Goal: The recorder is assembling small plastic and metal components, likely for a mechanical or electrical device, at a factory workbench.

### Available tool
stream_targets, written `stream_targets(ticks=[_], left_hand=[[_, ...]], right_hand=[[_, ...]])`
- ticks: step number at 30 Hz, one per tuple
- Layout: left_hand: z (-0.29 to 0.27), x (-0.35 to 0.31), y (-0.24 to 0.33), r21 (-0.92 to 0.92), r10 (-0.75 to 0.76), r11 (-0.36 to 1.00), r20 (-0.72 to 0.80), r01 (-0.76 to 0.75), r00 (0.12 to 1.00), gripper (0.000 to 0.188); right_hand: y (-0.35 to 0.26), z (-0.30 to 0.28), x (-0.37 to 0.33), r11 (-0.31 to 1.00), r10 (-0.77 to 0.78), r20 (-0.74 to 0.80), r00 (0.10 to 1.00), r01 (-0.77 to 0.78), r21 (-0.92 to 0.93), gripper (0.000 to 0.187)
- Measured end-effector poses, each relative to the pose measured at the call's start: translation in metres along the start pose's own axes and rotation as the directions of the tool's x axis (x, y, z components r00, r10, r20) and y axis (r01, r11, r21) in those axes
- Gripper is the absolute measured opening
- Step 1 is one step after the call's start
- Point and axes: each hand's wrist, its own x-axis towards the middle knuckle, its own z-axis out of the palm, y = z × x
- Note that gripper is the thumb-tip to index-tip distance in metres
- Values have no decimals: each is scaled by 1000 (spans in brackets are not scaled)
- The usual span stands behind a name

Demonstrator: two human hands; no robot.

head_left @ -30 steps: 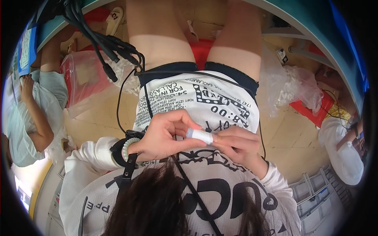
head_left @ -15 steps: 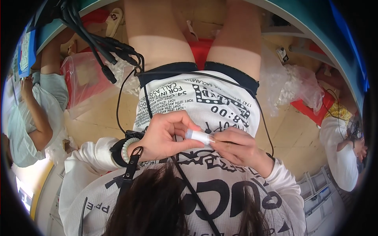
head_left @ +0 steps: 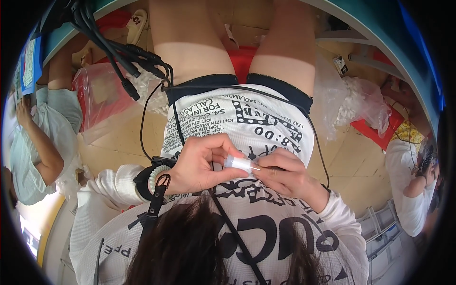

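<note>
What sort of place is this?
Perhaps a shared workroom or small workshop: there is a teal table, a clear plastic bag of small white pieces at the right, and another person at the far left.

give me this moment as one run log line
left hand: pinching tube | right hand: at tube's right end, contact unclear | tube: crosswise over shirt | cables: upper left

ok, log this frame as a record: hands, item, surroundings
left hand: pinches tube, thumb against fingers
tube: small, white and clear
right hand: fingertips at tube's right end, contact unclear
bracelet: pale, left wrist
cables: black, upper left
sandal: upper left, on floor
</note>
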Motion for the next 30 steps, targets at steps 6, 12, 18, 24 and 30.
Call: stream_targets(ticks=[6,12,18,24,30], left_hand=[[2,1,3,71,55,996,13,-55,998,21],[-3,1,7,22,-25,999,26,25,999,20],[-4,1,18,-147,-54,987,88,67,995,22],[-10,3,12,-83,81,994,88,-74,993,27],[-10,-1,9,-118,57,992,14,-55,998,28]], right_hand=[[-6,3,3,998,47,31,998,-46,-47,45],[-13,-3,7,996,82,3,997,-82,-46,42],[-11,2,2,994,85,-172,981,-95,-47,32],[-17,-4,8,984,179,-190,965,-175,39,23],[-20,17,15,858,392,-406,826,-169,485,28]])
